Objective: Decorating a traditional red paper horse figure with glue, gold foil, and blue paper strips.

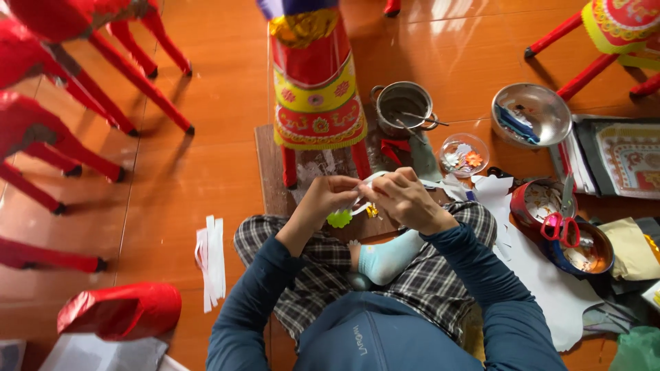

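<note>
A person sits on an orange floor [199,172] with legs crossed. The left hand [328,197] and the right hand [405,198] meet in front of the knees. The fingers of both hands are pinched together on a thin white paper strip [362,194], which curves between them. A small green paper flower [339,218] sits just below the left hand, and I cannot tell if it hangs from the strip or lies on the wooden board [271,172] under it. A tiny gold bit [372,211] shows just under the right hand.

Just past the hands stands a red and yellow paper figure [316,82] on 2 red legs. Beside it is a small metal pot [403,104]. To the right, red scissors [560,225] rest on a bowl. White paper strips [211,261] lie on the floor at the left.
</note>
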